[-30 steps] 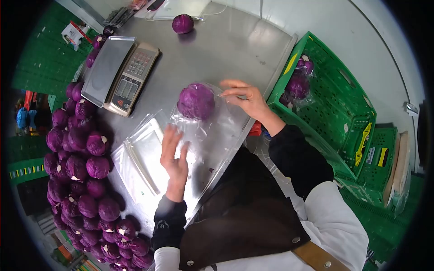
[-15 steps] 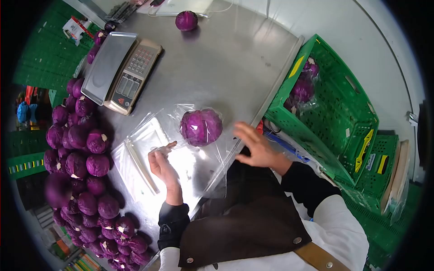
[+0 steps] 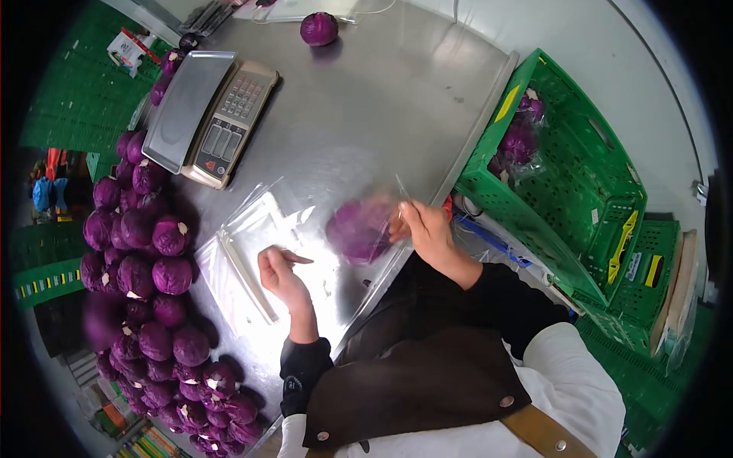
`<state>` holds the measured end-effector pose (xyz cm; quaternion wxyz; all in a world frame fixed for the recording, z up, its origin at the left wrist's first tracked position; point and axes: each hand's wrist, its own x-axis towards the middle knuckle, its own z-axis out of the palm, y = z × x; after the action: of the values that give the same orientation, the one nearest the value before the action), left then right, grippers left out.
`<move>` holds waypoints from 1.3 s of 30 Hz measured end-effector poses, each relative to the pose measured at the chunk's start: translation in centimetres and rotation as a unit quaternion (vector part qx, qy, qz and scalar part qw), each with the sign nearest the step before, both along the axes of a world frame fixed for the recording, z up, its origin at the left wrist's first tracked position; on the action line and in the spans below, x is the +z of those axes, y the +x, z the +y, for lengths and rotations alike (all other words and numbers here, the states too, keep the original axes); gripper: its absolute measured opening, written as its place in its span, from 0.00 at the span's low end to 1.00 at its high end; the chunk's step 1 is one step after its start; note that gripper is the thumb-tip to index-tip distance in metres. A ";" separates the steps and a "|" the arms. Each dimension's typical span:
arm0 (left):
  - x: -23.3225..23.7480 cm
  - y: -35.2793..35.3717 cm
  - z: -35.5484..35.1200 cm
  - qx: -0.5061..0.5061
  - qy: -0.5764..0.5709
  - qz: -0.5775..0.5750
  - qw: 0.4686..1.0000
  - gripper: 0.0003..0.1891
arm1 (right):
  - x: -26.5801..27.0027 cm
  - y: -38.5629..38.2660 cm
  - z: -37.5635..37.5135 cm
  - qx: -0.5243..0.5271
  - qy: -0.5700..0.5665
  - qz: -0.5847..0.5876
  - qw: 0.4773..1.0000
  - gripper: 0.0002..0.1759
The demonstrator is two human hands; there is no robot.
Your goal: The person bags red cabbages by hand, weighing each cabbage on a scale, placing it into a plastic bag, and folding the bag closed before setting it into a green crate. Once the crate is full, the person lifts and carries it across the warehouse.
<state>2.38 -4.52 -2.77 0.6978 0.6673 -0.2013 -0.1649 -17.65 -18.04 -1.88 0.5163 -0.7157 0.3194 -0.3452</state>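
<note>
Right hand [image 3: 431, 233] pinches the clear bag [image 3: 402, 185] at the red cabbage's [image 3: 357, 233] 3 o'clock.
Left hand [image 3: 289, 282], at 8 o'clock, has a half-curled grip; its contents cannot be told.

White sleeves [image 3: 576, 370], black cuffs [image 3: 305, 370] (one faintly marked), brown apron [image 3: 420, 389], metal studs [image 3: 507, 401], tan strap [image 3: 534, 433]

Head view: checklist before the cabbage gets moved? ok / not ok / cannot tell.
1. Right hand at the cabbage: ok
2. Left hand also on it: not ok, it is apart, fingers curled
3. Bag closed around it: cannot tell, blurred
4. Scale display readable: cannot tell, too small
5. Green crate within view beside the table: ok
</note>
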 end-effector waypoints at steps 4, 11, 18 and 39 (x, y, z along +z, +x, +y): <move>-1.1 -1.2 0.4 0.043 0.146 0.019 0.988 0.11 | -2.6 -0.5 0.8 -0.074 0.369 0.015 0.927 0.22; -0.4 0.5 1.8 0.089 0.280 -0.289 0.911 0.03 | -2.5 -2.0 2.0 -0.121 0.477 -0.035 0.870 0.20; 4.0 -2.6 -7.3 -0.463 0.323 -0.445 0.695 0.29 | -3.1 -4.7 1.3 -0.160 0.553 -0.076 0.814 0.16; 0.7 -1.7 -5.3 -0.379 0.197 0.311 0.849 0.44 | 3.4 -3.2 -6.3 0.313 0.190 0.220 0.904 0.53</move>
<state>0.64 -9.87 -2.06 0.4610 0.5760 -0.1744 -0.6521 -20.89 -24.33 1.52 0.6406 -0.7247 0.2446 0.0677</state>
